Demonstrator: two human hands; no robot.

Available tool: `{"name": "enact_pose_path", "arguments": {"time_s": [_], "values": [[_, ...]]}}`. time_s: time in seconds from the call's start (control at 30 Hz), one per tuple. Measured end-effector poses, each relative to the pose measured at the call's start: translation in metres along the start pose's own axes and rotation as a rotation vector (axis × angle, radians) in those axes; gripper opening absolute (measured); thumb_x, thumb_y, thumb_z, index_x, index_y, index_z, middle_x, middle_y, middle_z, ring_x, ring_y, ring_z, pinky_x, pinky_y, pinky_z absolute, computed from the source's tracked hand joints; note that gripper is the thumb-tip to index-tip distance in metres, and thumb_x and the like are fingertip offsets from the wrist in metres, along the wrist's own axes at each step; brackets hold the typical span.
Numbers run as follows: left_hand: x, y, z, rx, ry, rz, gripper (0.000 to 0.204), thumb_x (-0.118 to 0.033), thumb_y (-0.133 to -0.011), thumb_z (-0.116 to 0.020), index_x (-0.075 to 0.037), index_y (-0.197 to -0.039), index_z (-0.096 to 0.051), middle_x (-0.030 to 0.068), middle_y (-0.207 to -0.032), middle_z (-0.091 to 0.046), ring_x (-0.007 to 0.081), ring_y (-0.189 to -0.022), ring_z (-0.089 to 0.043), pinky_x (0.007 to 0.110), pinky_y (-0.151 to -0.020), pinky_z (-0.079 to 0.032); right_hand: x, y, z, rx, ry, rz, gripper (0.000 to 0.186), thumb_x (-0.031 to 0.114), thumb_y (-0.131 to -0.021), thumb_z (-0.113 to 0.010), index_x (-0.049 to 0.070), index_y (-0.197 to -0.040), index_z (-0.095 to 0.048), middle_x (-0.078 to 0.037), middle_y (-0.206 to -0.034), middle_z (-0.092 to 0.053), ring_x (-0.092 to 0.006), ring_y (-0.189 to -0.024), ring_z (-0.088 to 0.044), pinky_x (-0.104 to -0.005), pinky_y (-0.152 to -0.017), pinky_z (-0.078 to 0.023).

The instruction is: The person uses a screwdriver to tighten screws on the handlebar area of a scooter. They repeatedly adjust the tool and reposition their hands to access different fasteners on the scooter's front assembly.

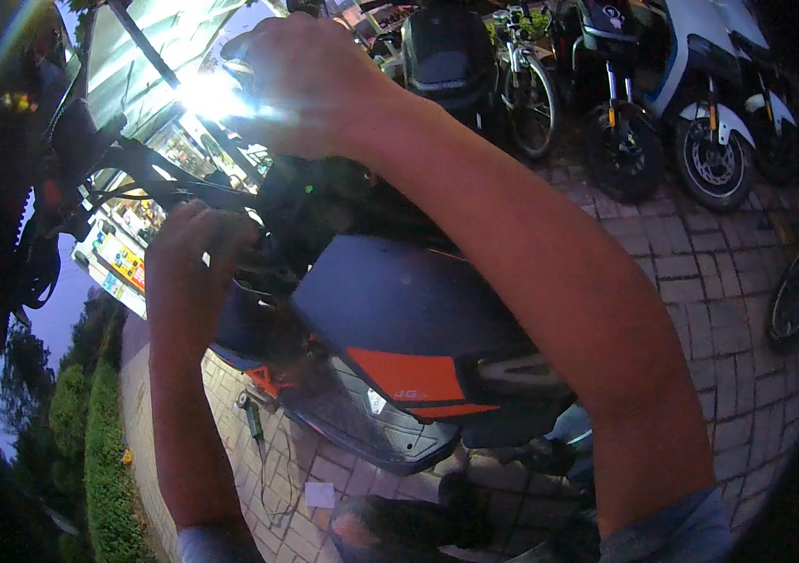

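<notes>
A dark electric scooter (pixel 390 291) with an orange side panel (pixel 409 375) fills the middle, with its footboard (pixel 362 408) below. My right hand (pixel 301 84) is raised at the upper left of the scooter, fingers curled in. Glare from a bright light (pixel 216 98) washes over its fingertips, so what they hold cannot be made out. Lower and further left, my left hand (pixel 195 239) is in shadow. Its fingers bend toward the thumb beside dark cables (pixel 151 188) and a bar; whatever is between them is hidden.
A green-handled tool (pixel 254 418) with a cord lies on the paving, near a white piece of paper (pixel 320 494). Parked scooters (pixel 714 141) and a bicycle (pixel 531 98) line the back right. A hedge (pixel 108 460) runs along the left.
</notes>
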State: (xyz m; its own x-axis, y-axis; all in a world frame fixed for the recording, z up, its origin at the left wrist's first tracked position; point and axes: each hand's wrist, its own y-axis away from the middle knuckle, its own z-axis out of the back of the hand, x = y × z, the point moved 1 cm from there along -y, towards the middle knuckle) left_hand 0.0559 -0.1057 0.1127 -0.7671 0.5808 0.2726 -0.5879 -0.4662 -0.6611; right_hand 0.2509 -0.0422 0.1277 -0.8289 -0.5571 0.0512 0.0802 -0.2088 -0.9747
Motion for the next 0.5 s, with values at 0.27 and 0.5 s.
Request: {"name": "enact_pose_path", "arguments": {"time_s": [0.27,0.5], "values": [[-0.004,0.066,-0.044,-0.331,-0.035,-0.013,0.009,-0.002,-0.077,-0.073,-0.003,-0.083,-0.066,0.009,-0.071,-0.057,0.0236,-0.066,-0.056,0.034,-0.06,-0.044,0.002,0.001,0.001,-0.013,-0.005,-0.025,0.046,0.04,-0.08,-0.051,0.004,-0.1,-0.069,-0.018,-0.102,-0.067,-0.031,-0.098,-0.064,-0.0456,-0.088,-0.047],[-0.023,0.063,-0.052,-0.402,0.081,0.132,0.006,-0.003,-0.079,-0.072,-0.003,-0.08,-0.066,0.0081,-0.069,-0.058,0.0208,-0.063,-0.056,0.032,-0.058,-0.044,0.005,0.002,0.011,0.018,-0.026,-0.071,0.044,0.04,-0.079,-0.053,0.003,-0.098,-0.07,-0.017,-0.099,-0.068,-0.0311,-0.096,-0.065,-0.0461,-0.086,-0.048]]}}
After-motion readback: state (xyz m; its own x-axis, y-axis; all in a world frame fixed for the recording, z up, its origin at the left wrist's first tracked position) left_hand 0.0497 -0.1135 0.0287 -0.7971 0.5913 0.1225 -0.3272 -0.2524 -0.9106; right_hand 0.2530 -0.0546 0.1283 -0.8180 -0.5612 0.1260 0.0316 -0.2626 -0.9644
